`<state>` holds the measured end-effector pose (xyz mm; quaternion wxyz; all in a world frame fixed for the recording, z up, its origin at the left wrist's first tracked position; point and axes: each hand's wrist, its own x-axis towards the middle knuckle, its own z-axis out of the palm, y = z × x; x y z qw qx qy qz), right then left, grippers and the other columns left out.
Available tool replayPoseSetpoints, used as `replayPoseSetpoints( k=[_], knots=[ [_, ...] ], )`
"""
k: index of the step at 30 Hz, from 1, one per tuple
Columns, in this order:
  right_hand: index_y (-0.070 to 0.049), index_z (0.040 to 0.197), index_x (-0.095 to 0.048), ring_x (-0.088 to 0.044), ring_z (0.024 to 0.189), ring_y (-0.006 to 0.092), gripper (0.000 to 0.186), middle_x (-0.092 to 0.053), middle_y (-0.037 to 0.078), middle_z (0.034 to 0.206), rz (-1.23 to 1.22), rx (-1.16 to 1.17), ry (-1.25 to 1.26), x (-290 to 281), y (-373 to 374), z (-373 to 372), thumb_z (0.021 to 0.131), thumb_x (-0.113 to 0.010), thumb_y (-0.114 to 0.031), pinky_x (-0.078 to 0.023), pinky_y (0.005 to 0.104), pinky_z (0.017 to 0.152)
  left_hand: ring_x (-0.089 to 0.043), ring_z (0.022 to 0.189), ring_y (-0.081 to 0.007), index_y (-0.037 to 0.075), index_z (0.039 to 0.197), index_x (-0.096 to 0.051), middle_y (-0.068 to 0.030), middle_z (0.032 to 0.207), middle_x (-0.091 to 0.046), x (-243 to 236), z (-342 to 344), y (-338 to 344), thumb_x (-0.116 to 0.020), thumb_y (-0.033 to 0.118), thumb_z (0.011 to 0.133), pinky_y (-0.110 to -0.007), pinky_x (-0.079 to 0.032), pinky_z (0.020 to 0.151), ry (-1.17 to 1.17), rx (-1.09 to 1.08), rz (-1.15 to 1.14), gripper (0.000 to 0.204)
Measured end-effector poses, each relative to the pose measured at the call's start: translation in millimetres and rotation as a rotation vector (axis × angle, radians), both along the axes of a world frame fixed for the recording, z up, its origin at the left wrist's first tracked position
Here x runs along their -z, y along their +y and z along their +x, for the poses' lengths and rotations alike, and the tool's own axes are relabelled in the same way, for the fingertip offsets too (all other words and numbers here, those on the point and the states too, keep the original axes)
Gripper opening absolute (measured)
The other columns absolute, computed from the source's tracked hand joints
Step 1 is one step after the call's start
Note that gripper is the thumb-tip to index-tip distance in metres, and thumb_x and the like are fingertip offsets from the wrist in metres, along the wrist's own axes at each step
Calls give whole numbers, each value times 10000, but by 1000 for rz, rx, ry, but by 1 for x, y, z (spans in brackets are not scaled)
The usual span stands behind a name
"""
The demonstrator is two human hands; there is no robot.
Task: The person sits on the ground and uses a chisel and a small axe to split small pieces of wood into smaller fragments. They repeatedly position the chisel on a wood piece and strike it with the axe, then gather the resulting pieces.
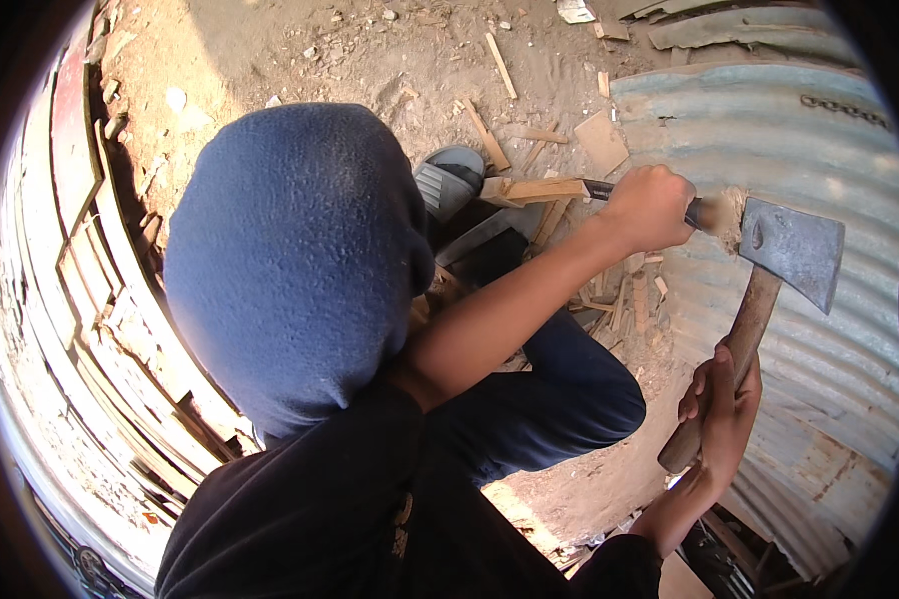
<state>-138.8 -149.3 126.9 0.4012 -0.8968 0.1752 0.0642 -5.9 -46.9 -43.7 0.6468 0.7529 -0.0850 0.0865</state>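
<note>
My left hand (651, 208) is closed on a long piece with a pale wooden left end (534, 189) and a dark section; its right end is blurred beside the axe head. My right hand (724, 419) grips the wooden handle (754, 314) of an axe, whose grey metal head (791, 250) is raised at the right. Light, frayed or blurred material (731, 208) shows at the head's left edge; I cannot tell whether the left-hand piece touches it.
My bent knees (290, 250) and sandalled feet (435, 185) fill the middle. Wooden scraps (499, 65) lie on the dirt ground (390, 60). Corrugated metal sheets (769, 150) line the right; stacked weathered boards (80, 160) line the left.
</note>
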Motion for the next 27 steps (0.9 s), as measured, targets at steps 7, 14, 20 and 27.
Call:
replayPoseSetpoints(
  k=[7, 14, 20, 27],
  knots=[
    [14, 1075, -450, -381, 386, 78, 307, -435, 35, 612, 216, 74, -163, -34, 2, -8, 958, -490, -267, -319, 199, 331, -630, 646, -370, 14, 641, -647, -209, 643, -615, -2, 0, -3, -648, 118, 579, -428, -523, 645, 1, 2, -29, 121],
    [-63, 1090, -448, -359, 429, 50, 235, -406, -4, 642, 111, 136, -548, -41, 4, 13, 969, -493, -260, -320, 189, 388, -611, 647, -387, -21, 677, -627, -221, 640, -600, -8, 3, 3, -644, 89, 601, -415, -501, 616, 70, 1, -46, 135],
    [0, 1020, -486, -407, 396, 85, 258, -452, 29, 590, 108, -78, 72, -5, 2, 22, 941, -520, -243, -318, 212, 367, -599, 628, -387, -41, 647, -608, -235, 627, -580, 3, 9, 16, -628, 83, 620, -409, -488, 604, 98, -90, -168, 128],
    [-25, 1154, -440, -365, 434, 55, 315, -420, 20, 685, 205, 78, -585, -61, 10, 7, 961, -496, -268, -305, 165, 361, -586, 610, -399, -50, 642, -598, -243, 622, -572, 1, 9, 5, -612, 78, 614, -406, -483, 586, 117, -55, -188, 132]
  ],
)
